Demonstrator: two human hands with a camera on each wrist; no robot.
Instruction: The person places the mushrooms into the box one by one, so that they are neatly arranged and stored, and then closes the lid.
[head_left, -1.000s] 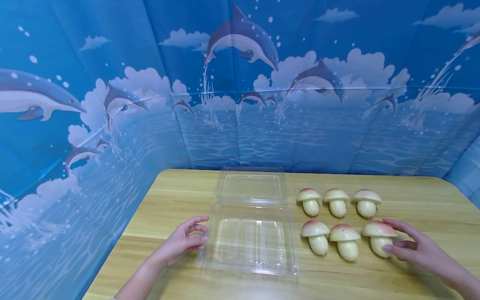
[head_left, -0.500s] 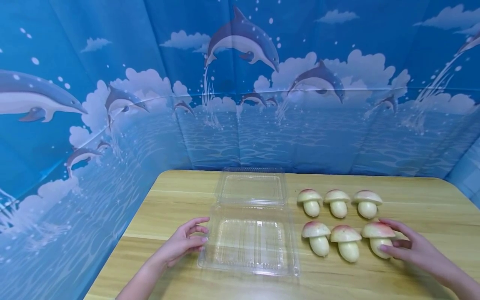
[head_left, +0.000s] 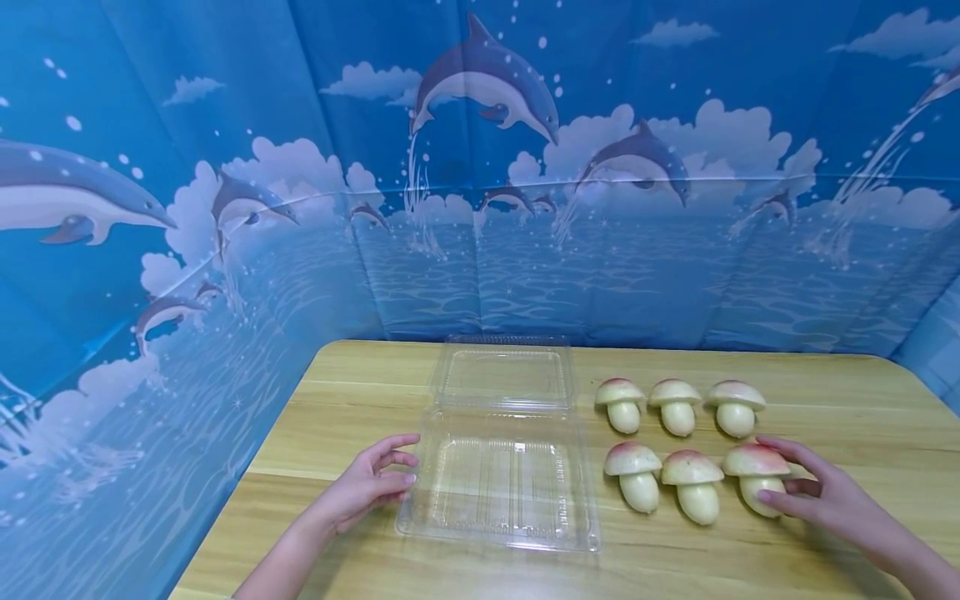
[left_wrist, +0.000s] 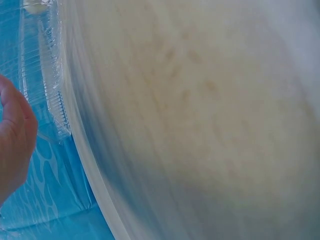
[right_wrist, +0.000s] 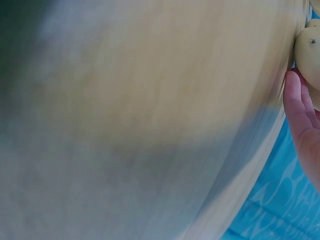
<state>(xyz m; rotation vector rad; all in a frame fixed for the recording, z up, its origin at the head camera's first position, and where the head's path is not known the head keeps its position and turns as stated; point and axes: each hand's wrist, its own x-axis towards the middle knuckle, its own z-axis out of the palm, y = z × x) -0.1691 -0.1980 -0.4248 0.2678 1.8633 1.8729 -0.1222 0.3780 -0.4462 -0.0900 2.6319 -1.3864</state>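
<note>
A clear plastic clamshell box (head_left: 498, 483) lies unfolded on the wooden table, its lid (head_left: 502, 377) flat behind its base. My left hand (head_left: 367, 483) is at the base's left edge, fingers slightly bent and fingertips at the rim; firm contact cannot be told. To the right, several cream mushrooms with pinkish caps lie in two rows. My right hand (head_left: 817, 492) holds the front-right mushroom (head_left: 752, 477), thumb against its stem and index finger over its cap. In the right wrist view, the right hand (right_wrist: 306, 117) is at the frame's edge beside a pale mushroom (right_wrist: 310, 55).
Two more mushrooms, a middle one (head_left: 692, 486) and a left one (head_left: 633, 477), lie in the front row; three others (head_left: 677, 407) form the back row. A blue dolphin-print curtain (head_left: 510, 275) hangs behind the table (head_left: 360, 375).
My right hand and the front-right mushroom have shifted slightly left towards its neighbour. My left hand and the box have stayed in place.
</note>
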